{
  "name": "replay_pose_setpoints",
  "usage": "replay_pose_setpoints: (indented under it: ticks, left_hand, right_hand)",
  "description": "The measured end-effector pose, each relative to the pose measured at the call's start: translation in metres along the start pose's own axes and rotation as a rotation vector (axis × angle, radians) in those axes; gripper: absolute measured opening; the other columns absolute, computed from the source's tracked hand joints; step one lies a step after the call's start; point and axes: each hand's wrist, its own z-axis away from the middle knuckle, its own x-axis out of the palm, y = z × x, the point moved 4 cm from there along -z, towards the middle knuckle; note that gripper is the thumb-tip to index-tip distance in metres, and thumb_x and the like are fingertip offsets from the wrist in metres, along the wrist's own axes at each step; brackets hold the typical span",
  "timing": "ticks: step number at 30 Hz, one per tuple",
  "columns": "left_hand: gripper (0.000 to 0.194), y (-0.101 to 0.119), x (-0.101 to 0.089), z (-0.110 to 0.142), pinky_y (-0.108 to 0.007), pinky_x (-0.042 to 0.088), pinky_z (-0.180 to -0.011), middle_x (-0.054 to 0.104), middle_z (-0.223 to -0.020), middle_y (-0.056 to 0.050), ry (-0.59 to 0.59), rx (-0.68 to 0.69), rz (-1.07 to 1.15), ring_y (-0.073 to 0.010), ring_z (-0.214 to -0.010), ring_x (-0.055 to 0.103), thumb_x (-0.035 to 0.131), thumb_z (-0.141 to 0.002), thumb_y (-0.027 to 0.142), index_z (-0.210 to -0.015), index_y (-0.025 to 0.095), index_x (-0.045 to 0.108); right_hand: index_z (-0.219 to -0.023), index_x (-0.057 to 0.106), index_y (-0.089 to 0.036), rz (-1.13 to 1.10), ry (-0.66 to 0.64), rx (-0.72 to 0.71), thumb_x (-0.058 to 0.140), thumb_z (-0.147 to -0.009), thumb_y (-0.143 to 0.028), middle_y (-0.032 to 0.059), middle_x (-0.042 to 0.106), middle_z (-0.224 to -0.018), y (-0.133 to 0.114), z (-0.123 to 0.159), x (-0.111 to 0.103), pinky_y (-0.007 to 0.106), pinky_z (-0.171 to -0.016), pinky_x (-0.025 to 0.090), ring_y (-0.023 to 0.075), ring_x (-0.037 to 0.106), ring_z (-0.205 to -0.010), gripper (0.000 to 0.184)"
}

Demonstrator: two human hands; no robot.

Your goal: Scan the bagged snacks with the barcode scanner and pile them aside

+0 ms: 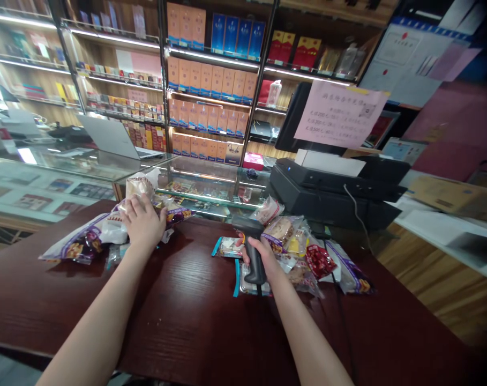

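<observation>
My right hand [266, 256] is wrapped around the grip of a black barcode scanner [255, 262], held upright above the counter. Under and beside the scanner lies a pile of packaged snacks, among them a blue-edged packet [228, 246], a purple-and-clear bag of baked goods [281, 231] and a red bag [320, 261]. My left hand [144, 221] is open, its fingers spread over a second pile of snack packets. A clear-wrapped pale packet [139, 186] shows just past its fingertips, and a purple-and-white snack bag [82, 241] lies to its left.
Both piles rest on a dark red wooden counter [179, 321]. Behind it runs a glass display case [199, 177] with an open laptop [110, 136] at left. A black cash register [331, 182] with a pink sign [339, 112] stands at right. Shelves of boxes [211, 80] line the back.
</observation>
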Motion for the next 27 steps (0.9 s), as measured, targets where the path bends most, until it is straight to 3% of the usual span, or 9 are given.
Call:
replay_pose_setpoints:
  ticks: [8, 13, 20, 27]
  left_hand:
    - [0.077, 0.004, -0.008, 0.001, -0.064, 0.006, -0.116, 0.013, -0.158, -0.031, 0.111, -0.005, 0.062, -0.0424, -0.148, 0.005, 0.037, -0.093, 0.047, -0.150, -0.003, 0.021]
    - [0.069, 0.005, -0.004, 0.002, -0.058, 0.013, -0.118, 0.029, -0.154, -0.027, 0.090, 0.023, 0.077, -0.0397, -0.146, 0.018, 0.038, -0.093, 0.044, -0.147, 0.001, 0.032]
    - [0.068, 0.020, -0.013, 0.009, -0.059, 0.009, -0.117, 0.019, -0.158, -0.025, 0.099, 0.069, 0.058, -0.0399, -0.148, 0.009, 0.039, -0.093, 0.042, -0.148, 0.004, 0.031]
    - [0.063, 0.023, -0.006, 0.012, -0.056, 0.023, -0.113, 0.032, -0.153, -0.024, 0.068, 0.097, 0.021, -0.0410, -0.142, 0.026, 0.040, -0.093, 0.043, -0.145, 0.006, 0.039]
  right_hand:
    - [-0.101, 0.064, -0.015, -0.017, 0.023, 0.005, 0.063, -0.083, -0.040, 0.0053, 0.070, -0.081, -0.002, 0.000, 0.002, 0.020, -0.037, 0.039, 0.0075, 0.049, -0.042, 0.031]
    - [-0.100, 0.064, -0.015, -0.014, 0.017, -0.004, 0.063, -0.082, -0.040, 0.0055, 0.071, -0.081, -0.002, 0.000, 0.002, 0.020, -0.037, 0.039, 0.0076, 0.050, -0.042, 0.031]
    - [-0.099, 0.063, -0.015, -0.015, 0.012, -0.002, 0.063, -0.083, -0.041, 0.0050, 0.070, -0.080, -0.001, 0.000, 0.001, 0.020, -0.038, 0.039, 0.0079, 0.050, -0.042, 0.030]
    - [-0.101, 0.063, -0.016, -0.015, 0.041, -0.010, 0.063, -0.081, -0.043, 0.0051, 0.070, -0.079, -0.002, -0.002, 0.000, 0.021, -0.037, 0.039, 0.0082, 0.049, -0.041, 0.033]
